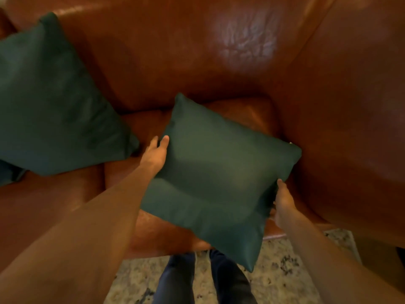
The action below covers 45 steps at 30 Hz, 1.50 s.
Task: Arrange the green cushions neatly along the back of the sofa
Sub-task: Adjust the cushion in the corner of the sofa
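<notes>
holding a green cushion (219, 178) between two hands, the person keeps it in the air above the seat at the right end of the brown leather sofa (175, 62), near the armrest (350, 128). the cushion is tilted, one corner pointing up toward the backrest and one down toward the floor. the left hand (154, 155) presses on its left edge, fingers stretched out behind the fabric and thumb on the front side. the right hand (282, 200) grips the right edge near the lower corner, thumb on the front; its other fingers are hidden behind the cushion. a second green cushion (57, 102) leans upright against the backrest on the left, well apart from the first one. below, dark trousers (175, 281) and a speckled floor (278, 270) are visible.
</notes>
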{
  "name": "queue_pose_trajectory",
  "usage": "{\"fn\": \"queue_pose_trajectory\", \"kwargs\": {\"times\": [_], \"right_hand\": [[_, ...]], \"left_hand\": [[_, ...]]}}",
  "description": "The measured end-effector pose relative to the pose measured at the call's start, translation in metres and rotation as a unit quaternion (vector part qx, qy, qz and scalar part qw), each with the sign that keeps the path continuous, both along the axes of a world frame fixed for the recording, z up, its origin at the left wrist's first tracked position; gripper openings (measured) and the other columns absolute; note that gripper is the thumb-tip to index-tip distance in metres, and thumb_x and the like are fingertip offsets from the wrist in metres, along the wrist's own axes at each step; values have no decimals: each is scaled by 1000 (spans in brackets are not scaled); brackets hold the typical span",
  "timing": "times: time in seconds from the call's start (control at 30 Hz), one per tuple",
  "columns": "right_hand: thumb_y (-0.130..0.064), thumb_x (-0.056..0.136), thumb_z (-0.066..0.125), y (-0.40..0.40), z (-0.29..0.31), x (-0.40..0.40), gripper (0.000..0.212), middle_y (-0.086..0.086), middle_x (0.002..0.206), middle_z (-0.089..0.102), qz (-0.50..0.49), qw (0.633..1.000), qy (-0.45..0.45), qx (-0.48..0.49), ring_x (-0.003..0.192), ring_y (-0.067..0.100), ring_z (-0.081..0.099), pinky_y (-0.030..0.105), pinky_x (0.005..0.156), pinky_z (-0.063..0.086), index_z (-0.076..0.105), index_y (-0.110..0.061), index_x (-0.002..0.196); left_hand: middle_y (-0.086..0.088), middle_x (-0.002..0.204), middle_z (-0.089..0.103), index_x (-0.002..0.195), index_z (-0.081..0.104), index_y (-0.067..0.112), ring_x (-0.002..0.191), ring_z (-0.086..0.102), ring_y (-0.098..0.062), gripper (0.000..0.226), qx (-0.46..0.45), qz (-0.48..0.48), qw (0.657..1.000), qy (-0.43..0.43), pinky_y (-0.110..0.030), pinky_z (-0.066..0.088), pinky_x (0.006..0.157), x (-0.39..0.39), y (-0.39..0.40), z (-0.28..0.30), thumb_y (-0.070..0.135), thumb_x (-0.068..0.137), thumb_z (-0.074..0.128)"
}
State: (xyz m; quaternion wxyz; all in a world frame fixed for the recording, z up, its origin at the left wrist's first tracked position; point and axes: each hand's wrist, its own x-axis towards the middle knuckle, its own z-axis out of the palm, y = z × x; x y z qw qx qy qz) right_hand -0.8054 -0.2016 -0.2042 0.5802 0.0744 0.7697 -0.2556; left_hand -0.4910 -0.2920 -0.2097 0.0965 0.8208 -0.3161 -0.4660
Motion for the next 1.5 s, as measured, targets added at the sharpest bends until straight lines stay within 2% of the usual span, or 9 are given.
{"fn": "queue_pose_trajectory", "kwargs": {"times": [0.13,0.27,0.47,0.63,0.77,0.97,1.2,1.4,1.5], "right_hand": [[-55,96,41,-2,-1,2,62,8,143,49,12,1000,-14,-3,131,32,46,44,104,40,41,-17,144],[-58,92,41,-3,7,5,60,6,121,58,13,999,-33,-9,115,30,54,45,101,43,53,-15,133],[-47,87,48,-41,35,8,44,8,109,71,29,990,-25,-134,101,28,64,43,92,50,68,-16,110],[-34,90,38,-128,66,17,33,6,99,71,-9,970,-26,-243,92,24,66,32,74,52,65,-18,98],[-27,96,32,-186,91,31,31,-1,94,69,-8,954,12,-298,83,15,64,27,63,48,63,-21,99],[-38,98,32,-204,75,44,32,-5,120,63,8,962,29,-270,109,15,59,38,102,47,62,-28,97],[-27,97,35,-210,70,54,28,-8,103,64,-12,964,20,-264,98,12,58,32,90,49,61,-27,88],[-41,95,41,-201,52,50,38,-6,105,61,-112,966,-12,-232,87,13,57,36,92,42,55,-26,127],[-63,90,37,-185,28,58,63,3,136,55,-128,975,-106,-148,120,31,53,56,107,33,48,-26,139]], "left_hand": [[-3,155,37,148,35,30,142,35,-28,78,-17,7,1000,21,-45,24,118,-1,7,-2,75,84,32],[5,137,58,129,57,35,127,54,-19,99,-44,114,984,128,-44,38,111,11,19,1,93,49,51],[-1,116,71,120,66,25,107,65,-19,50,-104,211,944,232,-39,47,101,15,13,42,60,86,52],[8,111,74,110,68,24,108,66,-8,46,-227,234,892,314,-25,50,93,24,-29,81,53,98,34],[1,134,62,132,58,18,127,55,-15,58,-285,278,858,325,-35,35,113,39,-59,96,58,95,36],[14,116,69,107,65,34,121,56,-12,31,-247,307,866,308,-31,45,99,35,-60,83,47,94,41],[13,131,59,122,56,37,127,49,-14,36,-208,317,877,295,-41,38,107,51,-66,67,48,92,39],[4,149,44,139,46,33,136,40,-26,67,-125,340,901,240,-55,29,111,72,-74,66,71,84,38],[2,150,43,139,47,34,140,34,-30,71,-95,336,898,269,-65,24,111,74,-83,66,73,80,41]]}}
